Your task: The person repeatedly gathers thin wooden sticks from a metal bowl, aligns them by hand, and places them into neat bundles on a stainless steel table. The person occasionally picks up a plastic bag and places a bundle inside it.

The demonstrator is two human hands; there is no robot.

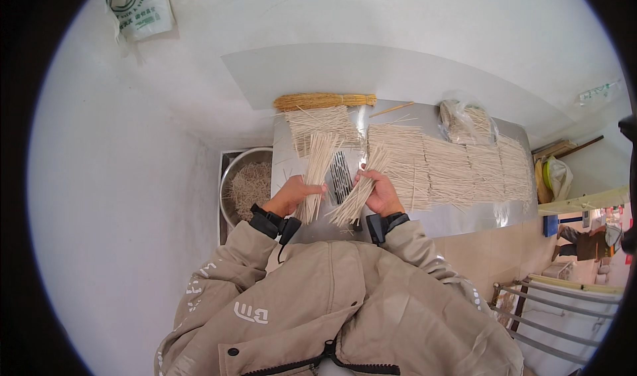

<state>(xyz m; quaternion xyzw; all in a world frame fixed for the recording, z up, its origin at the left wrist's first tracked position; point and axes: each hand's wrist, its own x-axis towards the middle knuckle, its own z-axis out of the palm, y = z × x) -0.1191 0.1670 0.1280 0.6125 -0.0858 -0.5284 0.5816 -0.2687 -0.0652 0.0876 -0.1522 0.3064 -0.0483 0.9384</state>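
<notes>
My left hand (289, 197) grips an upright bundle of pale, thin dry strands (319, 162), which look like dried noodles; the thumb lies across it. A second bundle (362, 192) slants through my right hand (384, 193), its lower ends fanned toward the left. The two bundles are apart, above a stainless steel table (477, 222). Between them shows a dark slotted plate (341, 177). Just beyond the left bundle lies a loose pile of strands (321, 122). Right of my right hand, long rows of strands (448, 169) cover much of the tabletop.
A straw whisk broom (323, 101) and a thin stick (392, 109) lie along the back edge by the wall. A clear plastic bag of strands (468, 122) sits behind the rows. At left stands a metal basin (250, 187) of broken pieces. Beyond, at right, is a person (587, 241).
</notes>
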